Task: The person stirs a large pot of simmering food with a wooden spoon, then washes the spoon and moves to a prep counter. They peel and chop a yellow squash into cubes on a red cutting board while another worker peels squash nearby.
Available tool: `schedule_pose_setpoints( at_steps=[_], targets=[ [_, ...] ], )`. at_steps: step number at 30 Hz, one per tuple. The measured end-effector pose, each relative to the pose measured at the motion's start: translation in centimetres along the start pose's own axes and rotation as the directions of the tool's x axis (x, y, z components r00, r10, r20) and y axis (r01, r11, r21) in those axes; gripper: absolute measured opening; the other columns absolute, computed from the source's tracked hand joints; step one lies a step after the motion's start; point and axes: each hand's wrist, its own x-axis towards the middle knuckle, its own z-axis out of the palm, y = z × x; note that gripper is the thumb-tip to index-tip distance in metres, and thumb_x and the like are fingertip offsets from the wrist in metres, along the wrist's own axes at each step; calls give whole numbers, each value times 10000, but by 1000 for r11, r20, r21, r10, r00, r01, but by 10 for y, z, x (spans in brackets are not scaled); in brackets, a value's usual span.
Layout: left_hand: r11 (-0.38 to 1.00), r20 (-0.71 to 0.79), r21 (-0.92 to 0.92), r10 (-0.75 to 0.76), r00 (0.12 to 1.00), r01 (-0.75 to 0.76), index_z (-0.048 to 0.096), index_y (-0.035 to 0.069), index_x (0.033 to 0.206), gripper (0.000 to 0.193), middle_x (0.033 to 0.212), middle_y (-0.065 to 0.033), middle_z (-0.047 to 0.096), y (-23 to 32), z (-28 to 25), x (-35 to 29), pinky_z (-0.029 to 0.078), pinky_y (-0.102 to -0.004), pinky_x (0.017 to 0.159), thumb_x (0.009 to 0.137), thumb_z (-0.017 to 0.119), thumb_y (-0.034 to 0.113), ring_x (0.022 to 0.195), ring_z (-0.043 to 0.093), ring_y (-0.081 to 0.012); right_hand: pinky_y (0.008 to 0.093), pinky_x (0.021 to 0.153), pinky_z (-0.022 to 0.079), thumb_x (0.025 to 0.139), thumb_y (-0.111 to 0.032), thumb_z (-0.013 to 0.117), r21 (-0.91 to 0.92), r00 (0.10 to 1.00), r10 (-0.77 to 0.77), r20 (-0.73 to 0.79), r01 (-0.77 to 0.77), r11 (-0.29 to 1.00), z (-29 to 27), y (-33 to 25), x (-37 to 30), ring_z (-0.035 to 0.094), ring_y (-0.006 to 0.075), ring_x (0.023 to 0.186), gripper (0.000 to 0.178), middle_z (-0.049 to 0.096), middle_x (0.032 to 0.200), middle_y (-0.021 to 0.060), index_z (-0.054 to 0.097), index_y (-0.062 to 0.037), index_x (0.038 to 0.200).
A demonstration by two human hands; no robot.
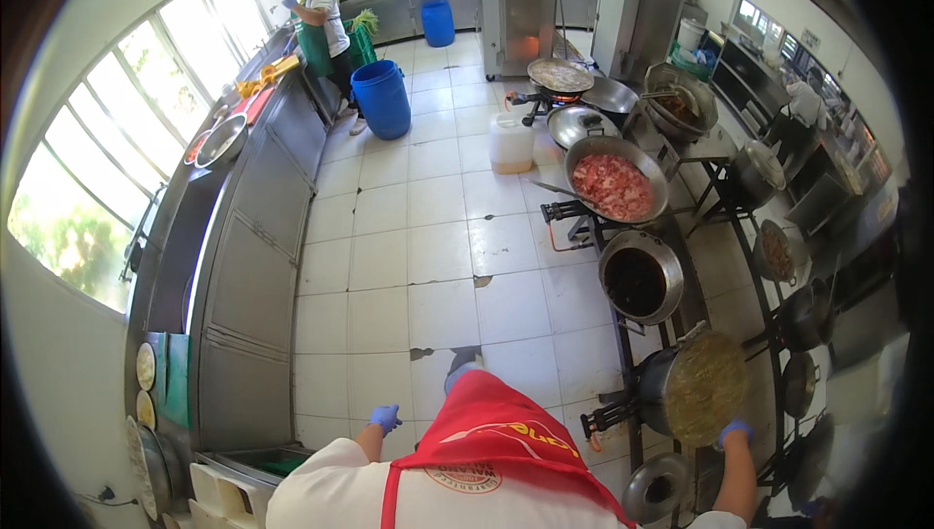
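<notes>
**Right hand (736, 431) at the rim of the broth pot (658, 399), left hand (386, 419) well out to its left!**

And from the head camera, here's the kitchen: the broth pot sits on the right, brimming with murky yellow-green broth (707, 388). The blue-gloved right hand is right there at its near edge! Clasping the rim, or merely resting against it? Too small to tell, and how far those fingers close can't be made out either.

Across to the left hand, also blue-gloved, well left of the pot, above the tiled floor (379, 271): fingers loose, nothing visible in its hold.

Just beyond the pot, a two-handled pan (674, 271) of dark liquid; beyond that again, a wide wok (661, 188) heaped with chopped pinkish-red meat (613, 185), a long utensil handle (559, 188) jutting out over its left side. A round metal lid (638, 503) lies on the near side of the pot.

Farther off, beyond and left of the pot, a translucent jerrycan (512, 140) stands on the tiles, then a blue drum (381, 106), with a green-aproned co-worker (321, 28) behind it, by the counter!
</notes>
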Motion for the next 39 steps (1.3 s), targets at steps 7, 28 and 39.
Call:
schedule_pose_setpoints(
  at_steps=[7,28,39],
  targets=[
    [991,37,97,-95,995,91,598,17,1328,529,1002,-190,779,27,-5,8,536,-408,642,1024,486,435,733,648,-231,445,914,581,1004,-311,573,-104,996,-77,49,82,991,0,-8,2,665,263,1267,394,652,1454,31,716,-190,1350],
    [874,-47,251,441,896,-417,739,21,1187,576,1178,-254,729,185,140,-12,538,-483,955,978,536,518,1106,703,-415,468,1002,536,869,-228,705,409,980,-71,-187,144,901,-10,-46,-181,667,399,1214,761,684,1299,260,428,-22,1547],
    [-225,779,-51,601,-179,-973,753,39,954,353,951,-232,735,382,440,-270,566,-526,819,876,677,375,902,704,-441,548,828,537,876,-240,725,715,728,335,-598,295,634,16,-91,-183,663,477,923,299,672,993,273,703,56,914]
  ],
)
